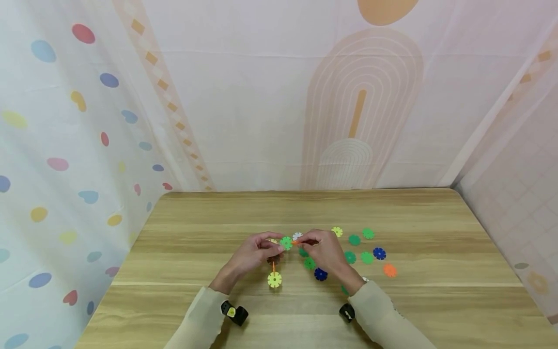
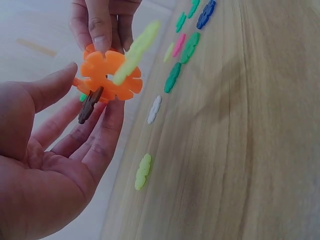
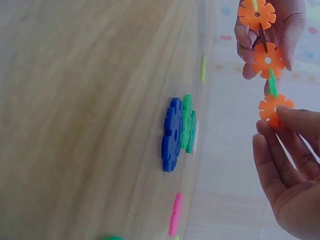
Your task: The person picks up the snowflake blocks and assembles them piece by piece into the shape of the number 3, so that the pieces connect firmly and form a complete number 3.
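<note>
Wooden table [image 1: 183, 300] fills the lower half of the head view, with patterned backdrop curtains [image 1: 65, 145] behind it and to the left.

Left hand [image 1: 250, 254] at frame centre, just left of the right hand [image 1: 324, 249]; the two meet over the table, close together on the same toy.

That toy is a chain of snowflake discs [image 1: 285, 242], held above the tabletop at frame centre. In the right wrist view, upper right, it reads as three orange discs [image 3: 268, 60] joined edge-on by brown and green ones. The left hand's fingers curl round the far end, and the right hand's fingertips [image 3: 292, 117] pinch the nearest orange disc. In the left wrist view, upper left, an orange disc sits between the left hand's thumb and fingers, a brown disc [image 2: 90, 105] slotted into it, and the right hand's fingers grip it from above.

Loose discs lie flat on the table right of centre: green ones [image 1: 354, 239], a blue disc [image 1: 379, 253], a lone orange disc [image 1: 389, 270], a dark blue disc [image 1: 320, 274]. A yellow-green disc [image 1: 274, 279] sits just below the hands.
</note>
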